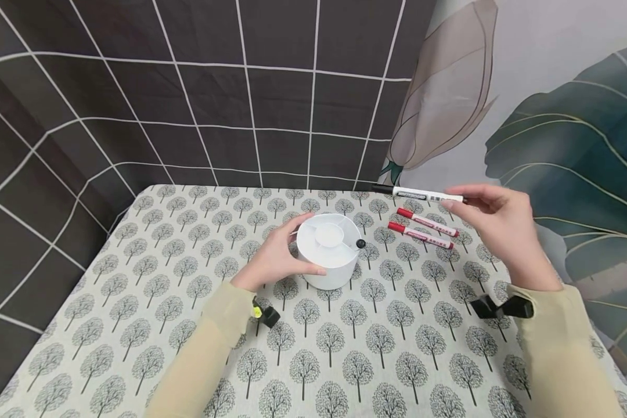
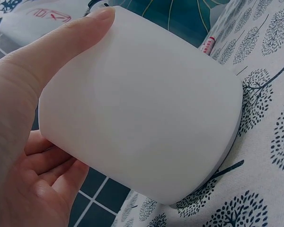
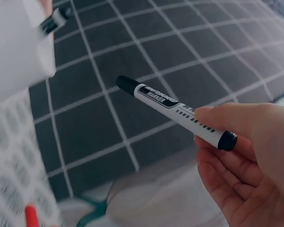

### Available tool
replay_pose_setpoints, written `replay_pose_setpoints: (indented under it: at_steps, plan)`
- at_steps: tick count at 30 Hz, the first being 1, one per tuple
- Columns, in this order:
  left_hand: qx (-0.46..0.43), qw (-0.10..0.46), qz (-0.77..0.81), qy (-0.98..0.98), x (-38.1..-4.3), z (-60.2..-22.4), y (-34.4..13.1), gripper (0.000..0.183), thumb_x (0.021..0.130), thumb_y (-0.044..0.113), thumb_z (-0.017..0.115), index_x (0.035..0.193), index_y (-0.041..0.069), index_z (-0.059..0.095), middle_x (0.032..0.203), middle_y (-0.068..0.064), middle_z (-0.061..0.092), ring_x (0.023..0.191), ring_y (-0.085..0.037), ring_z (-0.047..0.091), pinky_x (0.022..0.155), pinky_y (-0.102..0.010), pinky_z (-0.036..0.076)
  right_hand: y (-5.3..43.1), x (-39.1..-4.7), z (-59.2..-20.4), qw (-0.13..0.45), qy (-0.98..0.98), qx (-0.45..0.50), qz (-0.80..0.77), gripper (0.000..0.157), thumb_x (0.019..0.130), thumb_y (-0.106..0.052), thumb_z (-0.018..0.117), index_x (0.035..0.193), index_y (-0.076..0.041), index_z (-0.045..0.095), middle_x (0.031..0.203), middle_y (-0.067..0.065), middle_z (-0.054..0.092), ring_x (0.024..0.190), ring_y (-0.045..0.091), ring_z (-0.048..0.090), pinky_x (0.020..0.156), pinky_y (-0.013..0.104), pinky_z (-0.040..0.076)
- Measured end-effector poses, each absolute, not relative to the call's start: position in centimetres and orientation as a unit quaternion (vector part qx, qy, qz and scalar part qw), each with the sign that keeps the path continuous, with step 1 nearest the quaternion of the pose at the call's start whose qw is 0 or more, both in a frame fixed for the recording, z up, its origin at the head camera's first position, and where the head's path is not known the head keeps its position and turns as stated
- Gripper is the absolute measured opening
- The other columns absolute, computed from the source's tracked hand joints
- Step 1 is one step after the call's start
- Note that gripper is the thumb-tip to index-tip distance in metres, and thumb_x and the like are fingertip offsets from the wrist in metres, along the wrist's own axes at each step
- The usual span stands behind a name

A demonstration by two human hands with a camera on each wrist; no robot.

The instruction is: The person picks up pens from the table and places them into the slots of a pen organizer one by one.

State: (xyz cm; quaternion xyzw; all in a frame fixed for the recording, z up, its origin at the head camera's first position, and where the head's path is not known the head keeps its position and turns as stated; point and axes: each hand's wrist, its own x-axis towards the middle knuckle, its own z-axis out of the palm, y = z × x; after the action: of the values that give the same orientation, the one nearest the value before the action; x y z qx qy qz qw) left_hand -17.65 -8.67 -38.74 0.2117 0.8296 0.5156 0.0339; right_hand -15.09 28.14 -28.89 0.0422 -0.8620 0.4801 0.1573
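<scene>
A white round pen organizer (image 1: 333, 277) with several compartments is at the middle of the patterned cloth. My left hand (image 1: 274, 255) grips it from the left, thumb across the near wall and fingers around the far side. In the left wrist view the organizer's smooth wall (image 2: 142, 104) covers most of the scene. The black end of a marker (image 1: 361, 244) pokes out over its right rim. Off to the right, my right hand (image 1: 507, 229) pinches a white whiteboard marker (image 3: 168, 108) near its rear end, raised in the air. Its black cap points left, toward the organizer's side.
Two white markers with red caps, one farther (image 1: 431, 223) and one nearer (image 1: 423, 235), lie side by side beneath the right hand. The tree-print cloth (image 1: 188, 371) spreads over the table. Behind it hangs a dark gridded curtain (image 1: 204, 93), with a floral one (image 1: 569, 157) on the right.
</scene>
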Motion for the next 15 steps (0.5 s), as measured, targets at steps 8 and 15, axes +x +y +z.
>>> replay_pose_setpoints:
  at_steps: [8,15]
  plan:
    - [0.210,0.033,0.513,0.832,-17.7,-38.7,-8.6,0.109,0.045,0.048,0.091,0.139,0.045,0.034,0.133,0.015,0.045,0.121,-0.008,0.043,0.104,-0.044,0.029,24.7,-15.4,-27.1,0.181,-0.835,0.111,0.508,0.029,0.078,-0.011,0.077,0.106,-0.006,0.071,0.091,0.007,0.068,0.070,0.018,0.061,0.057,0.021,0.044]
    - [0.212,0.035,0.517,0.829,-17.5,-38.6,-8.7,0.109,0.045,0.050,0.090,0.139,0.044,0.035,0.133,0.015,0.045,0.121,-0.012,0.043,0.104,-0.045,0.029,21.6,-15.2,-26.2,0.150,-0.832,0.168,0.506,0.026,0.080,-0.010,0.075,0.105,-0.004,0.070,0.091,0.007,0.068,0.079,0.018,0.062,0.051,0.022,0.042]
